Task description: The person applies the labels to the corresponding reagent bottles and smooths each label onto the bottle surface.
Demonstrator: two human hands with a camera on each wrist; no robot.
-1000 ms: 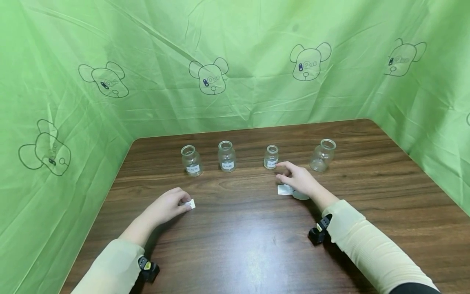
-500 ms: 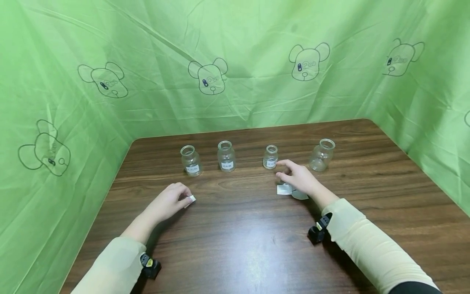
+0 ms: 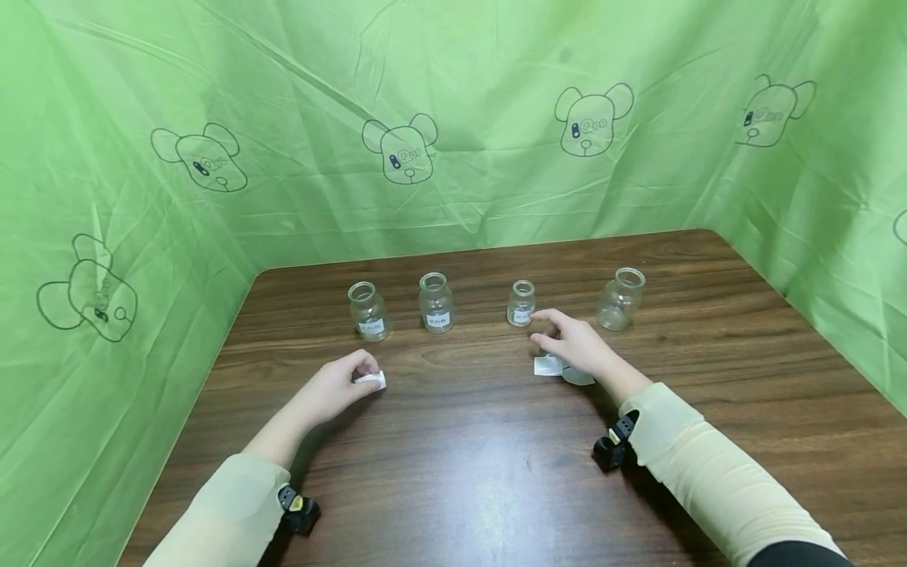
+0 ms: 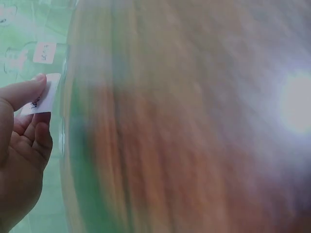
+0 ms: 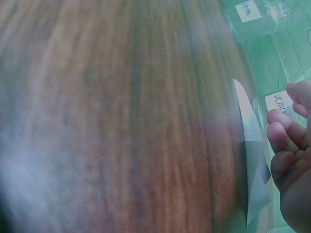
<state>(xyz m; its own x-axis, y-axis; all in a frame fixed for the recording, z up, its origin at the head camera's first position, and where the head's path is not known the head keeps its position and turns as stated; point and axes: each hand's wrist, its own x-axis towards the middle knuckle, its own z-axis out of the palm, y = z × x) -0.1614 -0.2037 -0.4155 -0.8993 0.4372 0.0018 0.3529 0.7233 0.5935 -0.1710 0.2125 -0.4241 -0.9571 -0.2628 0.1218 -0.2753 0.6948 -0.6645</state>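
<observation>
My left hand pinches a small white label with writing between thumb and fingers, just above the table. Beyond it stands a glass jar bearing a white label. My right hand hovers with thumb and index finger apart and the other fingers loosely bent. Its index fingertip is close to a smaller labelled glass jar; whether they touch, I cannot tell. Below that hand lies a white paper piece, overlapping a pale rounded sheet partly hidden by the hand. In the right wrist view these papers look slightly lifted.
Another labelled glass jar stands between the left and small jars. Farther right is a glass jar with no label showing. The dark wooden table is bordered by a green curtain at the back and sides.
My left hand has moved slightly forward and right, and the label between its fingers has turned. The right hand stays almost where it was.
</observation>
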